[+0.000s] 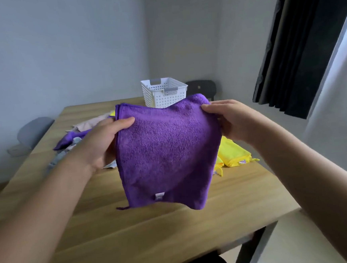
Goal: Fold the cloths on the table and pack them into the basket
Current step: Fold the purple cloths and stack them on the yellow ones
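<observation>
A purple cloth (166, 152) hangs in the air above the wooden table (134, 227), doubled over, with a small white label near its lower edge. My left hand (105, 141) pinches its upper left corner with the thumb on the near side. My right hand (230, 120) pinches the upper right corner. Behind the cloth, at the far side of the table, stands a white perforated basket (165, 90). Yellow folded cloths (232, 153) lie on the table to the right. A heap of loose cloths (73, 139), beige, purple and grey, lies to the left behind my left hand.
A grey chair (33, 132) stands off the table's left edge and a black chair (202, 88) behind the far edge. A dark curtain (298, 44) hangs at the right. The table's near right corner (279, 218) drops off to the floor.
</observation>
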Tool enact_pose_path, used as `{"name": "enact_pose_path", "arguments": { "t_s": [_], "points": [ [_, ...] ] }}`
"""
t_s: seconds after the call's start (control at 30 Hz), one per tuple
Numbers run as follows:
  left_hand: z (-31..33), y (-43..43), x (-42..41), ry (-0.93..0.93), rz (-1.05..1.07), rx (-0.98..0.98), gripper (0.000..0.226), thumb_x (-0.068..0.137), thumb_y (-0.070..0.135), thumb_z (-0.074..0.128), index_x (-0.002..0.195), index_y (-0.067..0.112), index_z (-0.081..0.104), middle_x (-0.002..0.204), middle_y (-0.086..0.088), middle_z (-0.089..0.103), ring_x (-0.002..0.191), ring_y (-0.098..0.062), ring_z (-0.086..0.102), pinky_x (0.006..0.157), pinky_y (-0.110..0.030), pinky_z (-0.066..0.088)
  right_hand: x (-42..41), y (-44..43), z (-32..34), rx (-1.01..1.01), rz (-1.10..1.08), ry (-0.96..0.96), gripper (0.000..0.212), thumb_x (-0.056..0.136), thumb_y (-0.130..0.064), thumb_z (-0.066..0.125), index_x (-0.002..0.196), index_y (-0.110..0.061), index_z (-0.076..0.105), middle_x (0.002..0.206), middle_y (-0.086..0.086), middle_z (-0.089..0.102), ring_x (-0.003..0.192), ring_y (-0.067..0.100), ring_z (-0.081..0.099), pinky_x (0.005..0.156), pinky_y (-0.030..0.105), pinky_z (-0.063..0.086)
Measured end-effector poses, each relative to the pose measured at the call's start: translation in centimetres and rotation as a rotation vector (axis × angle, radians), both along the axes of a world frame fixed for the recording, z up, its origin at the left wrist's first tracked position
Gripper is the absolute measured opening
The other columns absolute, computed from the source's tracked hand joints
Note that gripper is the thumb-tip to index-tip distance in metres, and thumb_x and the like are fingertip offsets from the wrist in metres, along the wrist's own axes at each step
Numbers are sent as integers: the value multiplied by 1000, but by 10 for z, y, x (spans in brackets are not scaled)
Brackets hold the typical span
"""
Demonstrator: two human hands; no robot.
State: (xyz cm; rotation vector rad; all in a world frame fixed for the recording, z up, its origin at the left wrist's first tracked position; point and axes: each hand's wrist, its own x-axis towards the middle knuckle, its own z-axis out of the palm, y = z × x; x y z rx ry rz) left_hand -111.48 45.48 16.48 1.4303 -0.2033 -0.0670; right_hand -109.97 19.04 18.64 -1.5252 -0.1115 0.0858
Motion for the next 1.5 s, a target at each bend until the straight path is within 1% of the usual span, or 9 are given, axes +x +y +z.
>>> {"name": "enact_pose_path", "arguments": {
  "t_s": [0.17, 0.33, 0.43, 0.53, 0.73, 0.87, 1.03, 1.27, 1.5],
  "points": [
    [6, 6, -3, 57, -26, 23, 19, 94, 13, 46, 89, 7, 64, 66, -3, 71, 54, -11, 67, 48, -19, 52, 2, 2, -3, 44, 57, 168, 8, 90, -11, 55, 83, -13, 57, 76, 1, 54, 65, 11, 50, 61, 19, 35],
    [-43, 15, 29, 186, 54, 178, 18, 92, 8, 51, 104, 7, 64, 75, -2, 73, 62, -12, 68, 58, -22, 55, 24, 19, -56, -125, -58, 249, 15, 91, -9, 55, 77, -16, 54, 68, -1, 47, 54, 10, 45, 40, 16, 40],
    [-82, 12, 47, 276, 111, 261, 12, 93, 5, 52, 93, 10, 63, 64, 2, 71, 55, -11, 66, 52, -20, 52, 36, 26, -96, -214, -30, 249, 15, 90, -6, 54, 80, -14, 59, 74, 2, 54, 61, 15, 52, 57, 26, 50],
    [-97, 10, 55, 299, 144, 323, 10, 92, 8, 56, 85, 14, 60, 64, 1, 70, 65, -16, 62, 71, -28, 51, 42, 26, -114, -223, -40, 194, 14, 90, -4, 54, 84, -12, 64, 82, 4, 60, 72, 17, 57, 72, 33, 52],
    [-111, 30, 32, -49, 77, 427, 26, 86, -5, 58, 90, 19, 67, 68, 20, 69, 70, 6, 63, 69, -8, 49, 18, 12, -127, -320, 87, -133, 16, 90, 5, 52, 93, -3, 66, 85, 1, 67, 80, 13, 60, 77, 33, 52],
    [-127, 45, 4, -272, -37, 579, 43, 78, -18, 60, 112, 7, 66, 82, 32, 67, 86, 15, 61, 83, -4, 42, -15, 9, -140, -411, 178, -298, 16, 88, 7, 59, 84, -5, 69, 75, -8, 69, 74, 1, 61, 71, 17, 48],
    [-149, 59, -28, -520, -108, 679, 75, 74, -11, 58, 110, 55, 61, 115, 29, 61, 115, 1, 56, 105, -14, 35, -59, 0, -156, -578, 218, -515, 25, 85, 3, 61, 97, -16, 72, 102, -9, 73, 101, 4, 66, 91, 20, 49],
    [-172, 71, -58, -812, -239, 1063, 82, 48, -12, 51, 122, 21, 63, 132, 13, 57, 125, -5, 50, 113, -34, 26, -80, -13, -189, -830, 394, -792, 27, 81, -2, 69, 107, -9, 70, 120, 1, 67, 121, 6, 55, 102, 27, 45],
    [-172, 72, -61, -861, -395, 1282, 70, 60, 9, 37, 125, 21, 61, 133, 8, 56, 127, -1, 46, 112, -32, 27, -82, -16, -193, -978, 504, -774, 34, 81, 2, 58, 112, -7, 69, 124, 2, 65, 126, 9, 51, 103, 30, 44]
  ]
}}
